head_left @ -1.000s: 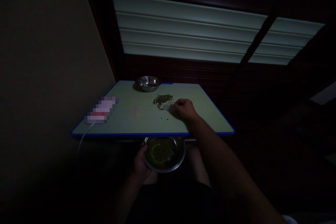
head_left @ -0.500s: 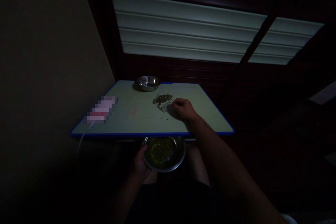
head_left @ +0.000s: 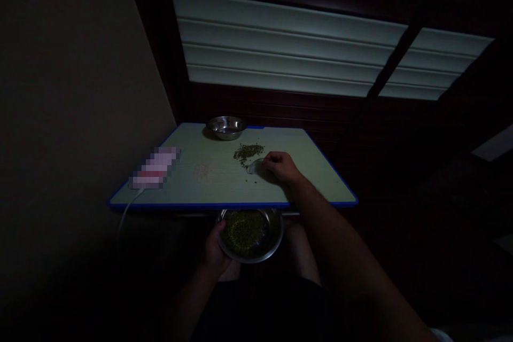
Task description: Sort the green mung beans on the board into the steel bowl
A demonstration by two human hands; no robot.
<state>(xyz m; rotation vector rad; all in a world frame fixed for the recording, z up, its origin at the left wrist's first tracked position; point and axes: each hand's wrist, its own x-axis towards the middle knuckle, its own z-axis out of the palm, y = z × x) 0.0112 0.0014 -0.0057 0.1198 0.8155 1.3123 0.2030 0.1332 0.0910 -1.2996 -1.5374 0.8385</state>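
My left hand [head_left: 216,251] grips the left rim of a steel bowl [head_left: 276,243], thumb over the edge. The bowl is held just below the table's front edge, over my lap, and small green beans [head_left: 242,232] cover much of its bottom. On the table, my right hand [head_left: 281,166] pinches a thin, see-through piece [head_left: 255,165] with a rounded end; its exact kind is unclear in the dim light. That end lies at the near side of a loose heap of brownish-green beans [head_left: 249,153]. A couple of stray beans lie closer to the front edge.
A second steel bowl [head_left: 226,128] stands at the back of the blue-edged table [head_left: 312,152]. Pale small bits [head_left: 203,172] lie left of the heap. At the left edge rests a blurred-out phone-like device [head_left: 155,168] with a white cable [head_left: 127,209]. A wall rises on the left.
The rounded end of the see-through piece has shifted slightly toward me, away from the heap. My right hand has barely moved; my left hand and its bowl are still.
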